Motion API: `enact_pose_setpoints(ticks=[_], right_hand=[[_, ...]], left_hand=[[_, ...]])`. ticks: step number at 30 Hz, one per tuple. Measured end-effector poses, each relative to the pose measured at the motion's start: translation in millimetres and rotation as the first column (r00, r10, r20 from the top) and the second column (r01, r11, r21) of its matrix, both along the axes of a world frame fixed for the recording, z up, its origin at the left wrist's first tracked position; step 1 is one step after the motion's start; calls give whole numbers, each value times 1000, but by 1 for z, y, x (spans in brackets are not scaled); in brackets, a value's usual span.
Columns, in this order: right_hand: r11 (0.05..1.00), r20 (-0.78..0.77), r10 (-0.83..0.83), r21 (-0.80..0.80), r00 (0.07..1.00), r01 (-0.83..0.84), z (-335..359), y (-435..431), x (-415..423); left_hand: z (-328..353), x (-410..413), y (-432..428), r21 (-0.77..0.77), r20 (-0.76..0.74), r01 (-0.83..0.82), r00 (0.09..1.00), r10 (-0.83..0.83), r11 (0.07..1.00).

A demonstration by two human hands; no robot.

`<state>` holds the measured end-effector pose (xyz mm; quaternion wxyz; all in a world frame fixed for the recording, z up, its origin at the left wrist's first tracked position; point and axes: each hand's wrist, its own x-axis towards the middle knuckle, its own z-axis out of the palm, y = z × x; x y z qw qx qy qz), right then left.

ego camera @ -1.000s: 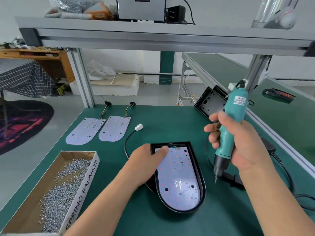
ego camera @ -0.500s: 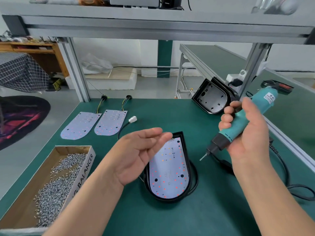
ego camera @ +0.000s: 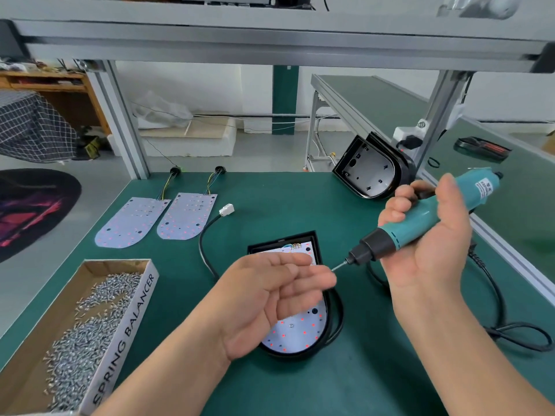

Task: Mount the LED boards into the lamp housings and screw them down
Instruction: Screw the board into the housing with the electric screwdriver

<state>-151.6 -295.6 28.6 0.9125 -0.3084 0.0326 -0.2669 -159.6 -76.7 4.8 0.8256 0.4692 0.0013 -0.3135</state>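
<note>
Head view — LED board (ego camera: 295, 331) under left hand (ego camera: 270, 298)

"SPRING BALANCER" on the cardboard box (ego camera: 126, 334) side, screwdriver (ego camera: 426, 217) label print too small to read

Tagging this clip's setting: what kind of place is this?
Likely a small electronics assembly workshop: a green-matted workbench under an aluminium-profile frame, a cardboard box of loose silver screws, and a teal electric screwdriver gripped in the right hand.
</note>
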Motion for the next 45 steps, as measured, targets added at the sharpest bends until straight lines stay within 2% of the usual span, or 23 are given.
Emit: enact_pose_setpoints(ticks=[4,9,13,16,29,38,45], right_hand=[[1000,10,3,8,1000,-3,-1,5,-2],[1000,7,17,-4,1000,-17,-2,11,-5],[1000,12,7,-21,1000,-6,0,12,-6],[999,23,-7,-36,1000,8,1,12,-7],[997,44,-4,-74,999,7,1,12,-7],[994,35,-5,-111,999,8,0,11,-7],[983,76,-8,-184,997,22,2,18,-10]], left_hand=[[-2,-6,-5,216,191,11,980,-53,976],[-2,-6,-5,283,307,-88,952,-4,955],[-2,-6,-5,129,171,-34,985,12,991],[-1,-7,-6,93,105,-9,995,-1,996],[-2,-8,-8,35,50,7,999,-8,999],[-3,-7,-8,42,66,-1,998,-2,999],[-8,-8,-9,185,243,-116,967,69,976]])
